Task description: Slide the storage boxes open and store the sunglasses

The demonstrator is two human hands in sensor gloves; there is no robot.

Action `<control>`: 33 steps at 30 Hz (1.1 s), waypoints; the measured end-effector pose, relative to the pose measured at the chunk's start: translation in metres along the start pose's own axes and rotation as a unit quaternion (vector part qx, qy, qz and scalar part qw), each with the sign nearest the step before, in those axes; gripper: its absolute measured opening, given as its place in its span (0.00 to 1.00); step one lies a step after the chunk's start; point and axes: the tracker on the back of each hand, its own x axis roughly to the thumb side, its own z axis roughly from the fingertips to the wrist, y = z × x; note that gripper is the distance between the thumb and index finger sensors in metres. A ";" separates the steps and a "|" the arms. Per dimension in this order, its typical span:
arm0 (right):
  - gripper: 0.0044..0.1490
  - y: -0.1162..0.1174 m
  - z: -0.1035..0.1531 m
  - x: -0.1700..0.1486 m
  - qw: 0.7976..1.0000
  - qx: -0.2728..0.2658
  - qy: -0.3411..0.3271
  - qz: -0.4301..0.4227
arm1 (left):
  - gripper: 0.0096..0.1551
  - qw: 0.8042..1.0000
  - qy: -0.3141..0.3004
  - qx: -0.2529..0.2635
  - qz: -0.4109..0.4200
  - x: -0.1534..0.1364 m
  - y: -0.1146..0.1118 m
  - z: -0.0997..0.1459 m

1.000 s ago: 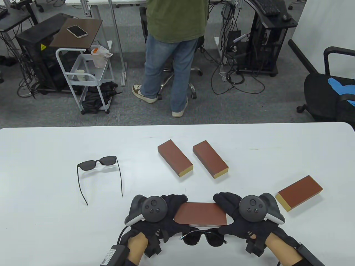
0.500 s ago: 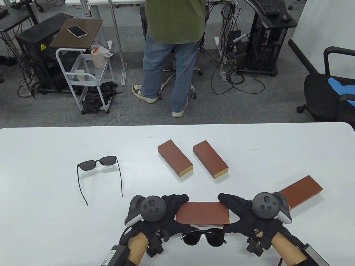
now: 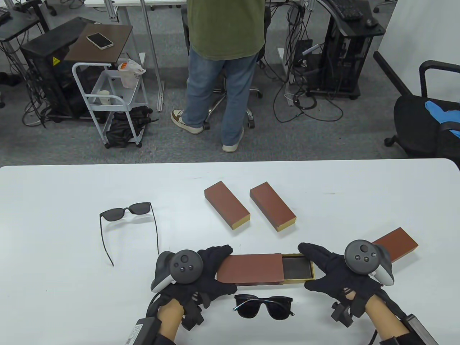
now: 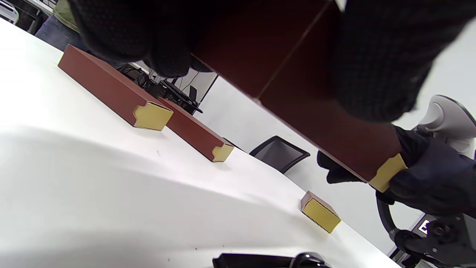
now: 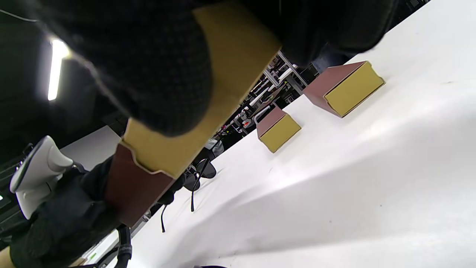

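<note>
Left hand (image 3: pixel 201 276) grips the brown sleeve (image 3: pixel 249 269) of the storage box, fingers (image 3: pixel 215 253) wrapped over its far edge, thumb on the near side. Right hand (image 3: pixel 337 275) pinches the gold drawer (image 3: pixel 298 267) end, drawn partway out rightward. Folded sunglasses (image 3: pixel 264 305) lie just beside the box, toward the surface's (image 3: pixel 54 233) near edge. Open sunglasses (image 3: pixel 125 212) sit well apart, leftward.

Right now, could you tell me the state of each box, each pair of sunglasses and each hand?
Near box: partly slid open, tray empty.
Three other boxes: closed.
Near sunglasses: folded.
Far sunglasses: unfolded.
Left hand: holds the sleeve.
Right hand: holds the tray end.
</note>
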 end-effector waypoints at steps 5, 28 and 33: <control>0.53 -0.008 0.001 -0.004 0.999 -0.017 -0.008 -0.028 | 0.59 0.999 0.008 0.012 0.041 -0.005 0.003 0.001; 0.54 -0.018 0.006 0.004 0.983 -0.083 -0.050 -0.154 | 0.47 0.821 0.110 0.060 0.557 -0.013 -0.023 0.004; 0.57 -0.013 0.006 0.009 0.982 -0.094 -0.055 -0.152 | 0.45 0.814 0.123 0.120 0.555 -0.014 -0.021 0.008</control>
